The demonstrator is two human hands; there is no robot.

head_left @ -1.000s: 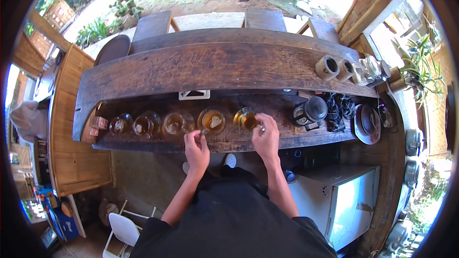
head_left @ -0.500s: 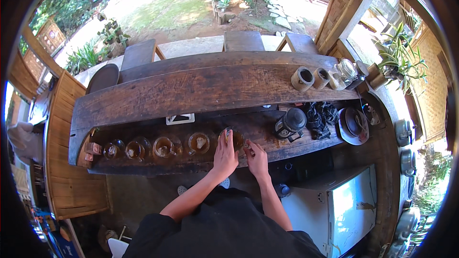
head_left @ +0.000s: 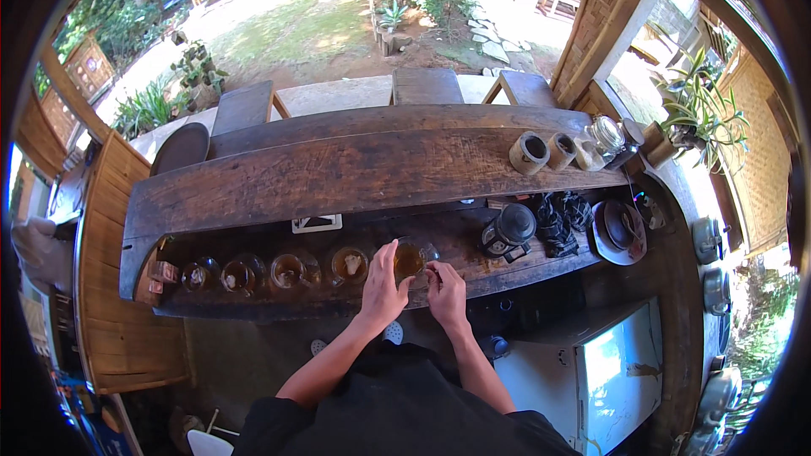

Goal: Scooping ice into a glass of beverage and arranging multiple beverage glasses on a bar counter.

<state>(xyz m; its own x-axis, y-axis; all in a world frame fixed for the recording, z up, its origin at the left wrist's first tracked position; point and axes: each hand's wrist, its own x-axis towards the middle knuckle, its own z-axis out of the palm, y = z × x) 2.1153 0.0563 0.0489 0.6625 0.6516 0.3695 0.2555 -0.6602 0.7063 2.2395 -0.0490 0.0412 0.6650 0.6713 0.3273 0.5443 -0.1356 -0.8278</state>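
A clear glass cup of amber drink (head_left: 410, 261) stands on the lower wooden counter between my hands. My left hand (head_left: 385, 289) is upright along the cup's left side, its fingers stretched out and the thumb apart. On the cup's right side, my right hand (head_left: 445, 294) has its fingers pinched at what looks like the handle. To the left a row of similar glass cups continues: the nearest cup (head_left: 350, 266) has a pale lump in its drink, and another cup (head_left: 288, 271) sits beyond it. A black-lidded French press (head_left: 512, 232) stands to the right.
The raised wooden bar top (head_left: 338, 165) runs along the far side, with bamboo cups (head_left: 530, 153) and a glass jar (head_left: 605, 135) at its right end. Black plastic bags (head_left: 557, 224) and stacked plates (head_left: 598, 245) lie beyond the press. A white fridge (head_left: 617, 376) stands lower right.
My left hand has drawn back leftward from over the cup, so more of the cup shows. My right hand has shifted slightly left and down, still at the cup's right side.
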